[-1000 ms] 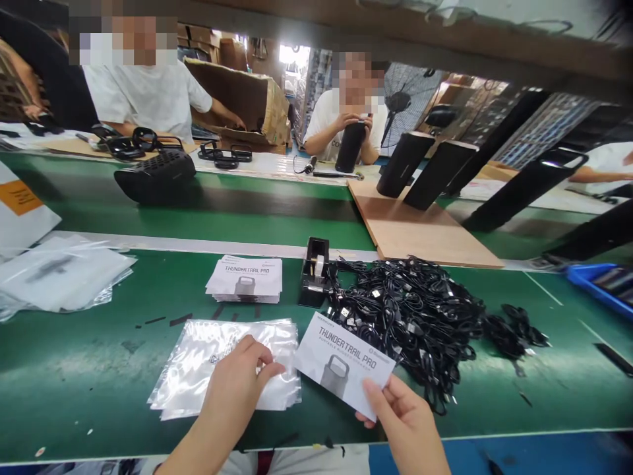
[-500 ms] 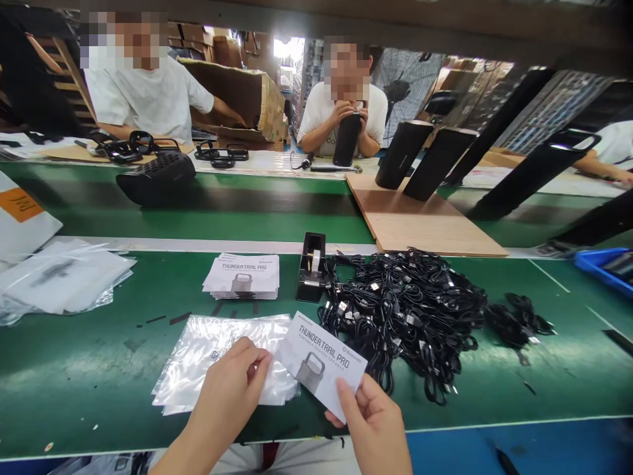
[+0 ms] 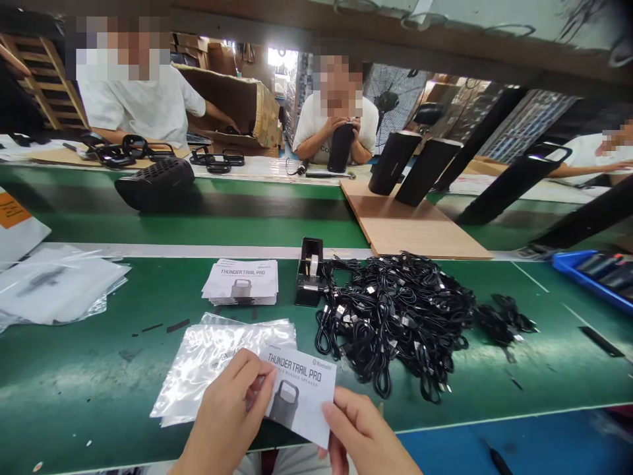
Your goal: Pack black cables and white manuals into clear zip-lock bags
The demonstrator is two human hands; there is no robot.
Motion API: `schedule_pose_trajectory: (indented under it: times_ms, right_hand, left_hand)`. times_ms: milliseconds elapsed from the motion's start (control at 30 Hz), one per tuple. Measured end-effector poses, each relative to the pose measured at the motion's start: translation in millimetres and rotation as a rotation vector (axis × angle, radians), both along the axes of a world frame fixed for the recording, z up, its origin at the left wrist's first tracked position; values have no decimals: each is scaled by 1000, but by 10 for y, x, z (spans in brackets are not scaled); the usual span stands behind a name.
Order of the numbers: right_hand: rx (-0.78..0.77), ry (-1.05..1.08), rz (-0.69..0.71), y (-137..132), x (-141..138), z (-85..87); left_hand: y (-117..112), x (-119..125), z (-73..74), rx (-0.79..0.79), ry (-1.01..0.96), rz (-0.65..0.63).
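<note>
Right hand (image 3: 360, 421), at lower centre, pinched the printed card (image 3: 305, 390), thumb on top; left hand (image 3: 233, 397) curled at its left edge, hold unclear.

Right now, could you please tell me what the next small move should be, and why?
Perhaps ease the printed card leftward into one of the clear bags: the right hand grips the card's right end, while its left end, by the left hand, overlaps them.

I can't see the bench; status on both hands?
Right hand gripping THUNDER TRAIL PRO leaflet; left hand at its left edge. Leaflet overlaps plastic bags in view. USB cables right, not blocking.
</note>
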State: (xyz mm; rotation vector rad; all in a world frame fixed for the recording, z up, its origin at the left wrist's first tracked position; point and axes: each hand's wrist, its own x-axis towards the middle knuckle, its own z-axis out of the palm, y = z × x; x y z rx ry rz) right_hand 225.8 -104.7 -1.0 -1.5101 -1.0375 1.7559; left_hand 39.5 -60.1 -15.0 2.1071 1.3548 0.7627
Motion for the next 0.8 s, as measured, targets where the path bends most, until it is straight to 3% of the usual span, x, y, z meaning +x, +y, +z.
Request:
schedule_pose_trajectory:
  times_ms: [100, 200, 300, 400, 500, 567, 633, 733, 800]
  right_hand:
    - [3, 189, 72, 72, -35, 60]
    - [28, 166, 68, 196, -204, -13]
    - [155, -104, 61, 315, -437, -105]
    - [498, -484, 155, 391, -510, -55]
    - [781, -847, 289, 480, -270, 110]
    - [889, -1194, 332, 580, 7, 194]
    - [976, -1383, 404, 697, 275, 219]
    - [1111, -1335, 380, 821, 507, 189]
    - [1158, -1176, 187, 819, 503, 167]
  left_hand:
    - [-26, 2, 98, -56, -93, -34]
    - [-68, 19, 207, -154, -184, -85]
    - [-84, 11, 264, -227, -256, -124]
    - [-35, -34, 236, -266, -260, -111]
    - [49, -78, 166, -289, -218, -29]
    - [90, -85, 125, -304, -200, 18]
    - [110, -70, 97, -317, -192, 42]
    - [110, -29, 72, -322, -177, 52]
    - [106, -10, 58, -320, -167, 53]
